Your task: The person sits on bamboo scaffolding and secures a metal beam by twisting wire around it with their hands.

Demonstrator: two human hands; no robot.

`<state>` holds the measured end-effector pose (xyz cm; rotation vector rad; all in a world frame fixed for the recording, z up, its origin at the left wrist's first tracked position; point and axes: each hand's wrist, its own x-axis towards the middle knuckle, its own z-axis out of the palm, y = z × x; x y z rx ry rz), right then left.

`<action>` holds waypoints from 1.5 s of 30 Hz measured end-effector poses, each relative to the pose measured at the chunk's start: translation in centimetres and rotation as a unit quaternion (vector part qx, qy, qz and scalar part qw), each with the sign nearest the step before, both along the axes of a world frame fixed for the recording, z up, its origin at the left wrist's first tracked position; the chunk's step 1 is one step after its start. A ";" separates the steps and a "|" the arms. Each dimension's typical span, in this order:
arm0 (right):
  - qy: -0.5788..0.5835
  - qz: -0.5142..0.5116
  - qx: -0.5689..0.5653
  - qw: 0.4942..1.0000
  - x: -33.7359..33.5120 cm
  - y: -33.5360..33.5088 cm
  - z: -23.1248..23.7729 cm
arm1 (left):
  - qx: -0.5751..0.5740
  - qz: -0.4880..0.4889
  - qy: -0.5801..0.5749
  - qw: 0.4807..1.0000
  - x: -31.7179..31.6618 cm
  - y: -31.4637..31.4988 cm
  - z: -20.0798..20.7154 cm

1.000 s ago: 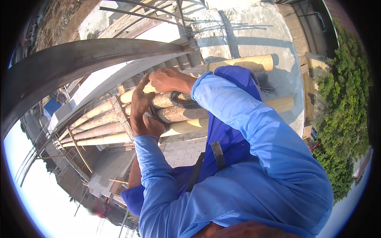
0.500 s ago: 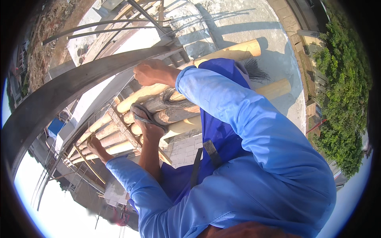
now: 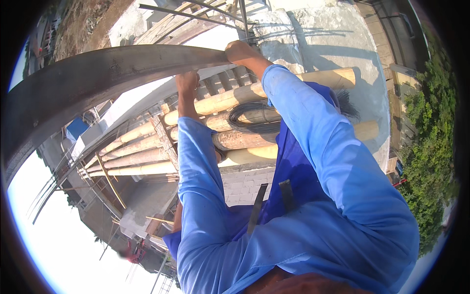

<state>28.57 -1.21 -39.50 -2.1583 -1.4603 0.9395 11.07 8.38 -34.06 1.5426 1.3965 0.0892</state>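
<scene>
Both my hands are out in front of me at a dark, wide beam (image 3: 117, 68) that looks curved in this view. Fingers closed, my right hand (image 3: 240, 52) is at the beam's far end; whatever is inside the fist is hidden. My left hand (image 3: 187, 82) is just below the beam's lower edge, its fingers curled, and I cannot make out what they hold. A coil of thin black wire (image 3: 237, 117) lies over the bamboo poles (image 3: 215, 104), close to my right knee.
A loose bundle of wire ends (image 3: 346, 104) lies right of my leg on the concrete slab (image 3: 338, 44). Steel bars (image 3: 196, 15) stick out beyond the beam. A cross board (image 3: 165, 142) spans the poles. Ground and a blue object (image 3: 76, 128) show far below at left.
My left hand has risen from the lower left to the beam, close to my right hand. The right hand appears farther right, at the beam's end. My view has shifted too.
</scene>
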 end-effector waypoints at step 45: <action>0.059 0.343 -0.225 0.910 -8.0 -4.3 6.5 | -0.001 -0.180 0.029 0.983 1.2 -6.6 -5.8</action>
